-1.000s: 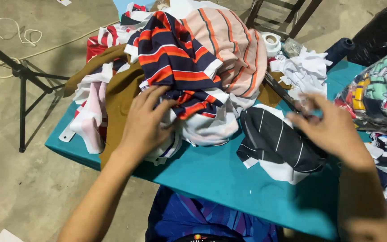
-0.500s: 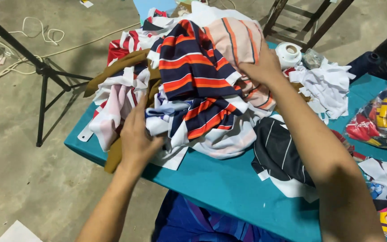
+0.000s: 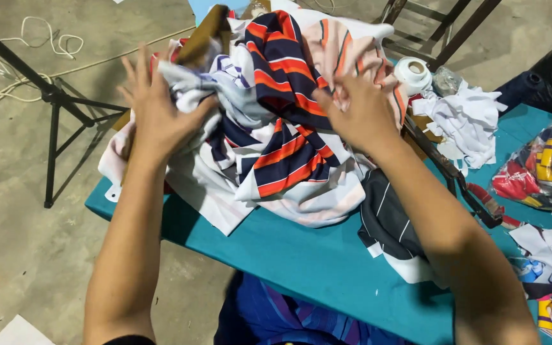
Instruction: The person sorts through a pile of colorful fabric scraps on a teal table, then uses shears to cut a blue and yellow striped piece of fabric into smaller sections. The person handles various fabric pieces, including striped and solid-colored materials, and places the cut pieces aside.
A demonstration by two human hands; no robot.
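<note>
A heap of clothes (image 3: 269,153) lies on a teal table (image 3: 314,262). On top is a navy, orange and white striped garment (image 3: 282,76), with a peach striped one (image 3: 346,57) behind it. My left hand (image 3: 158,108) presses against the heap's left side, fingers spread, gripping white cloth. My right hand (image 3: 359,112) grips the striped clothes on the heap's right side. The pile is bunched up between both hands. A black garment with thin white stripes (image 3: 391,223) lies under my right forearm.
A white tape roll (image 3: 413,71) and crumpled white cloth (image 3: 467,121) sit at the back right. A clear bag of colourful clothes (image 3: 544,166) is at the right edge. A black stand (image 3: 52,108) and white cables (image 3: 39,45) are on the concrete floor at left.
Both hands moved up onto the clothes heap and squeezed it together from both sides; the right hand came from the black striped garment. The pile has risen and bunched.
</note>
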